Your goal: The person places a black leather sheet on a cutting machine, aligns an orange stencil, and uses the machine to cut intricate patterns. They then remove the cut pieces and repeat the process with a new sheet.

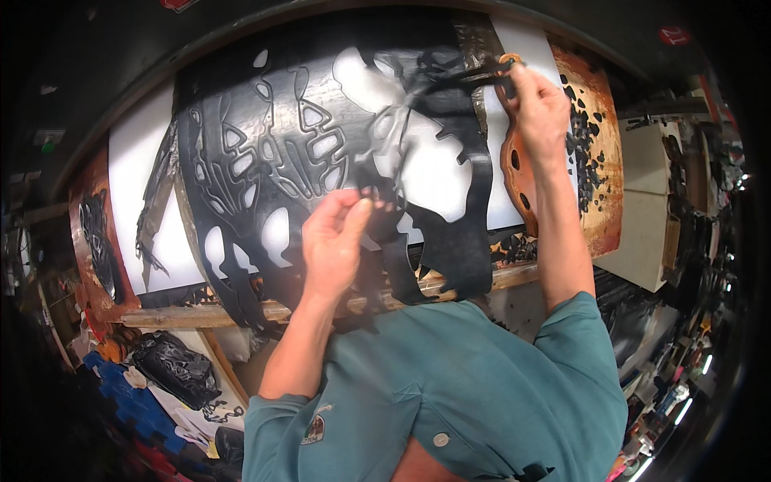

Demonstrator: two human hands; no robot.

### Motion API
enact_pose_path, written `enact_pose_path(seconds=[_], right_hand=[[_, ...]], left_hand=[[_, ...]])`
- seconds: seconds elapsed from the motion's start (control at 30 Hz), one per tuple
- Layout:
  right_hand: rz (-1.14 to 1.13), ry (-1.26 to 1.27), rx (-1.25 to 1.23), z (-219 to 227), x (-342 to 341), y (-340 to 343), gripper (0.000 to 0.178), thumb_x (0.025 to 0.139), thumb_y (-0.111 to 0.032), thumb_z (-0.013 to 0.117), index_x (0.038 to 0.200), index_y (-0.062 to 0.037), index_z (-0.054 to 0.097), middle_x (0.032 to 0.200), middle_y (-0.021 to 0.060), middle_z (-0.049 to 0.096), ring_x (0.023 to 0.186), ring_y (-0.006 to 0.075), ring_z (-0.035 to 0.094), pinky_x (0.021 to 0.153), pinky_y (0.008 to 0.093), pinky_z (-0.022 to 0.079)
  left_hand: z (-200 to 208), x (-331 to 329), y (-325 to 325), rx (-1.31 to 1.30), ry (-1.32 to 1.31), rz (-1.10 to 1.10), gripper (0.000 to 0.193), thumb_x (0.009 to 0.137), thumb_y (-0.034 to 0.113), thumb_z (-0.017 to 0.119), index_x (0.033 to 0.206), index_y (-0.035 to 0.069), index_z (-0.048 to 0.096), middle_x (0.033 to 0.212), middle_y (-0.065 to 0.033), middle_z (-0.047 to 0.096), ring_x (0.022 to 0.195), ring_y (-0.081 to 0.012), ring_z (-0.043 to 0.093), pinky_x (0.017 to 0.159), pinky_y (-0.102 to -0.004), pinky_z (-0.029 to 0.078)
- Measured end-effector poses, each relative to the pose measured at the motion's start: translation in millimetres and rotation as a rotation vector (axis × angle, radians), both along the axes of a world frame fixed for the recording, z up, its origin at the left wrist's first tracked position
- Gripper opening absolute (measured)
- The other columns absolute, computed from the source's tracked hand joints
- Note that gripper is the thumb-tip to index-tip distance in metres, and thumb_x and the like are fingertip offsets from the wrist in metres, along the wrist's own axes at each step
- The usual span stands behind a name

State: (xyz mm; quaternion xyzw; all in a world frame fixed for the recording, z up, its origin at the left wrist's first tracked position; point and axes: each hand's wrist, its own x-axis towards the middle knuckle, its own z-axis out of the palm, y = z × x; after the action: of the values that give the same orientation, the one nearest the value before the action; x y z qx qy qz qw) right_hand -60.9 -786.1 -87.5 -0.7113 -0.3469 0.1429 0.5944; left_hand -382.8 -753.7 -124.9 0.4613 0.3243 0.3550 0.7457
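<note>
A shiny black sheet (pixel 269 96), full of cut-out shapes, spreads over the white board. My right hand (pixel 540 108) is raised at the sheet's far right, its fingers closed on a dark cut piece (pixel 450 87) that is smeared by motion and stretches left over the sheet. My left hand (pixel 333 241) is closed in a pinch above the near middle of the sheet. At its fingertips is blurred dark material, and I cannot tell whether it is the same piece. An orange-brown curved form (pixel 518 177), looking like a cutting die, lies below my right hand.
White board (pixel 136 193) shows left and right of the sheet. A worn tan board (pixel 606 153) at the right carries many black scraps (pixel 590 136). A dark machine beam (pixel 281 20) crosses the far side. A wooden rail (pixel 173 317) runs along the near edge. A black bag (pixel 173 369) sits lower left.
</note>
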Motion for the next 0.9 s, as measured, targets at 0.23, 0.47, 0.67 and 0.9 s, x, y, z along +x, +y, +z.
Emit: enact_pose_path(seconds=[0.23, 0.47, 0.67, 0.9], right_hand=[[-0.25, 0.194, -0.004, -24.6, 104.4, 31.1, 0.025, 0.104, -0.026, 0.073, 0.1, -0.0025, 0.082, 0.071, -0.0007, 0.064, 0.061, 0.0078, 0.055, 0.057, 0.0233, 0.045], [-0.256, -0.068, -0.181, -42.9, 133.6, 46.0, 0.034, 0.102, -0.031, 0.075, 0.104, 0.002, 0.083, 0.076, 0.0034, 0.072, 0.066, 0.0093, 0.061, 0.064, 0.0272, 0.05], [-0.268, 0.013, -0.225, -36.1, 119.7, 59.2, 0.041, 0.101, -0.032, 0.075, 0.117, 0.0046, 0.079, 0.088, 0.0078, 0.076, 0.075, 0.0148, 0.066, 0.073, 0.0318, 0.054], [0.101, -0.874, 0.02, 33.8, -33.8, 13.8, 0.062, 0.085, -0.036, 0.088, 0.132, -0.0014, 0.068, 0.121, 0.0134, 0.072, 0.106, 0.0313, 0.068, 0.094, 0.0437, 0.054]], left_hand=[[-3.3, -67.1, 12.0, -0.128, -0.007, 0.096, 0.008, 0.107, 0.007, 0.067, 0.113, 0.003, 0.069, 0.11, -0.0049, 0.075, 0.099, -0.0123, 0.07, 0.088, -0.0255, 0.053], [7.1, -114.9, 15.3, -0.199, -0.176, 0.223, 0.011, 0.109, 0.008, 0.063, 0.116, 0.002, 0.068, 0.114, -0.0059, 0.074, 0.104, -0.0154, 0.072, 0.098, -0.0326, 0.056], [18.1, -133.0, 31.0, -0.15, -0.166, 0.298, 0.014, 0.111, 0.008, 0.06, 0.12, 0.0, 0.068, 0.115, -0.0075, 0.075, 0.103, -0.0154, 0.072, 0.097, -0.032, 0.057], [19.1, -109.6, 31.9, -0.117, -0.127, 0.238, 0.014, 0.111, 0.009, 0.06, 0.119, 0.0, 0.067, 0.111, -0.0067, 0.075, 0.099, -0.0129, 0.072, 0.094, -0.03, 0.057]])
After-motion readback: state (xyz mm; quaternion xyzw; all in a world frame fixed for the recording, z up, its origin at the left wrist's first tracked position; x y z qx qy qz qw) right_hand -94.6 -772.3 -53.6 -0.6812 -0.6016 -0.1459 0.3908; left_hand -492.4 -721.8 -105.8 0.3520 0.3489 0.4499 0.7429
